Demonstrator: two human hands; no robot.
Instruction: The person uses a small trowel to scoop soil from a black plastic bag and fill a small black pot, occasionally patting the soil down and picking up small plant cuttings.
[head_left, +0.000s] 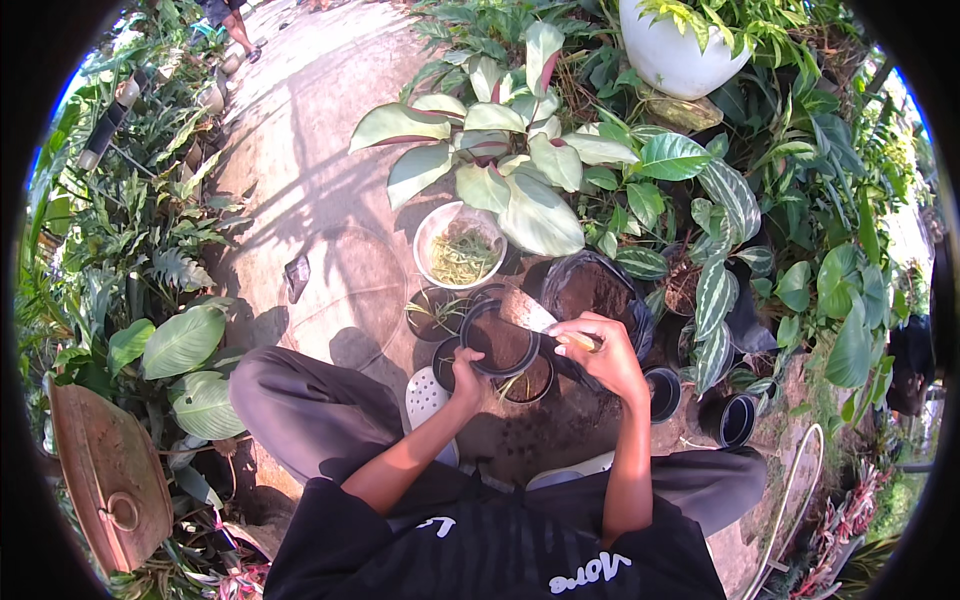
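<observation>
My left hand (469, 375) grips the rim of a round black plastic pot (501, 341) filled with brown soil. In my right hand (604, 352) is the handle of a hand trowel (526, 311), its soil-stained blade over the far right rim of that pot. Just beyond the trowel stands a black plastic bag of soil (596, 289). A white tub (459, 247) holds thin green cuttings. Small black pots surround the held one: one with grassy plantlets (435, 313) to its left, another with soil and a few blades (527, 381) partly under it.
Empty black pots (663, 394) (733, 421) stand at the right, near a pale hose (795, 480). A large pale-leaved plant (487, 150) overhangs the tub. Dense foliage lines both sides of the path. A white planter (679, 56) is at the top; another person's leg (238, 34) shows far off.
</observation>
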